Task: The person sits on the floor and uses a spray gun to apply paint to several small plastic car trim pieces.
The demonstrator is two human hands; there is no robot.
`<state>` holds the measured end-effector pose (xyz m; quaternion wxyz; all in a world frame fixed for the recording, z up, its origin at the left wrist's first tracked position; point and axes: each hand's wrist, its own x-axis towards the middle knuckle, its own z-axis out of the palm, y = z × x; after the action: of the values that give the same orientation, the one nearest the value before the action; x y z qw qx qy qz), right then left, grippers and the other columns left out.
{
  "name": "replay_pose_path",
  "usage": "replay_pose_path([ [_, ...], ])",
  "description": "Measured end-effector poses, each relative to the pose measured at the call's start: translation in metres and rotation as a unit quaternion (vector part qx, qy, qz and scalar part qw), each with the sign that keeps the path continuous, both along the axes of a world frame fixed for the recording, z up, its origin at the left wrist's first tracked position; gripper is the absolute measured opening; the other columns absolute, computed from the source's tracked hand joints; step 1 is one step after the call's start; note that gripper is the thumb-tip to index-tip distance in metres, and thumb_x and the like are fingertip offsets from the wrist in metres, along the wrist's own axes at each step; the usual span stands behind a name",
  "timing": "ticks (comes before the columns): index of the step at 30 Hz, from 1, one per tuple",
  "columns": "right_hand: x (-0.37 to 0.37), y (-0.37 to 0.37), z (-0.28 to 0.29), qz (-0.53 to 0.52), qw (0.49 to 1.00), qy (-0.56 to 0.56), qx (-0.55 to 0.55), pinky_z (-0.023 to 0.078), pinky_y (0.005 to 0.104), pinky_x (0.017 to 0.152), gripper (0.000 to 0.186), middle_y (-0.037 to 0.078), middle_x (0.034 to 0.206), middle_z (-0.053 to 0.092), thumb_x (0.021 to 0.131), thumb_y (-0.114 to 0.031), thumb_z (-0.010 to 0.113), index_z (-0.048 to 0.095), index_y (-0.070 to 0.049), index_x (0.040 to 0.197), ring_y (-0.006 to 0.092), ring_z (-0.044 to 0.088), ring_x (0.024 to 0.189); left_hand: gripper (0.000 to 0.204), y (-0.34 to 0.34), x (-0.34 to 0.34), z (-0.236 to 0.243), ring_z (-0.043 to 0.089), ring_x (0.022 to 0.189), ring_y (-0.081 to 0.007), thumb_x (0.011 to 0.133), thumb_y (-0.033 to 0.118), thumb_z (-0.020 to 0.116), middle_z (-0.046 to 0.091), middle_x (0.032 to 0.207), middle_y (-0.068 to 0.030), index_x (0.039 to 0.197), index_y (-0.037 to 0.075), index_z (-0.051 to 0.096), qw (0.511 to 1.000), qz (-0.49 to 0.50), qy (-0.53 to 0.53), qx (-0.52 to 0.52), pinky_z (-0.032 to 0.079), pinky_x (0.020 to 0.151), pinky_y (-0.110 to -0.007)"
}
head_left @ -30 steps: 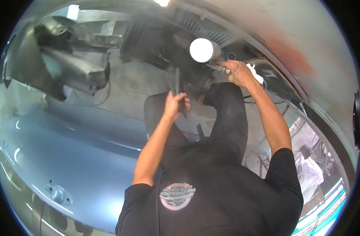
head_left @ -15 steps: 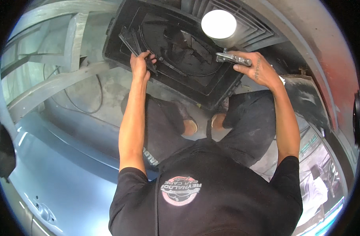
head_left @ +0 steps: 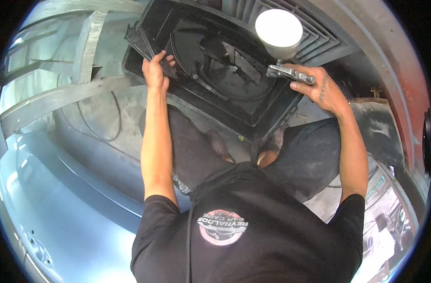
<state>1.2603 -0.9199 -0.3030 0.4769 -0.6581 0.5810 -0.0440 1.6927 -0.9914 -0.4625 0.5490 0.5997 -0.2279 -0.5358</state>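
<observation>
My left hand is closed around a long, narrow black strip, a plastic-looking piece with a ridge along it. It is raised above the left side of a large black panel with a raised rim and a round recess. My right hand grips a metal spray gun, topped by a cup with a bright white lid. The gun is over the panel's right side, its head towards the left. A thin black rod-like part lies across the panel.
A pale blue car body panel fills the lower left. Above it stands a grey metal frame, with a thin hose on the floor behind. A ribbed grey piece lies beyond the panel; a curved red-grey surface rises at right.
My left hand has moved left and slightly up with the black strip, which has turned a little. The spray gun in my right hand appears farther right. The view has shifted slightly too.
</observation>
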Motion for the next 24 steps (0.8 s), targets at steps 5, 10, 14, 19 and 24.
replay_pose_path([
  [5,-0.004,0.005,-0.010,0.006,0.998,-0.025,-0.049,0.053,0.0405,0.083,0.052,0.021,0.104,0.076,0.087,-0.016,0.073,0.067,-0.007,0.137,0.0291,0.071,0.086,0.031,-0.013,-0.005,-0.016,0.069,0.076,-0.0241,0.089,-0.006,0.064,0.065,0.099,-0.0158,0.116,0.000,0.052,0.997,-0.064,-0.013,0.045,0.057,0.059,-0.035],
  [10,0.001,0.004,-0.003,0.003,0.999,-0.024,-0.034,0.054,0.0417,0.088,0.050,0.022,0.109,0.076,0.087,-0.014,0.073,0.068,-0.007,0.136,0.0344,0.074,0.095,0.021,-0.011,-0.010,-0.041,0.069,0.073,-0.0254,0.093,0.001,0.066,0.064,0.092,-0.0133,0.110,-0.001,0.054,0.992,-0.077,-0.013,0.098,0.060,0.056,-0.037],
  [14,-0.008,0.012,-0.011,0.032,0.995,-0.005,-0.090,0.053,0.0421,0.091,0.053,0.021,0.121,0.074,0.086,-0.017,0.073,0.066,-0.004,0.138,0.0344,0.072,0.099,0.024,-0.015,-0.026,-0.048,0.064,0.069,-0.0224,0.097,0.011,0.066,0.058,0.091,-0.0097,0.115,0.005,0.051,0.974,-0.122,-0.083,0.172,0.056,0.054,-0.036],
  [19,-0.005,0.011,-0.005,0.019,0.996,0.002,-0.084,0.053,0.0426,0.098,0.053,0.021,0.128,0.071,0.086,-0.016,0.073,0.066,-0.004,0.137,0.0379,0.071,0.113,0.041,-0.042,-0.028,-0.104,0.062,0.083,-0.0279,0.094,0.011,0.068,0.060,0.107,-0.0147,0.129,0.002,0.048,0.972,-0.092,-0.141,0.165,0.053,0.069,-0.042],
  [24,-0.003,0.010,-0.005,0.024,0.996,0.007,-0.085,0.052,0.0429,0.098,0.052,0.021,0.127,0.071,0.085,-0.014,0.074,0.066,-0.004,0.136,0.0384,0.070,0.111,0.080,-0.055,-0.035,-0.158,0.052,0.134,-0.0511,0.085,0.013,0.073,0.054,0.143,-0.0356,0.153,-0.005,0.035,0.897,-0.108,-0.413,0.118,0.042,0.115,-0.049],
])
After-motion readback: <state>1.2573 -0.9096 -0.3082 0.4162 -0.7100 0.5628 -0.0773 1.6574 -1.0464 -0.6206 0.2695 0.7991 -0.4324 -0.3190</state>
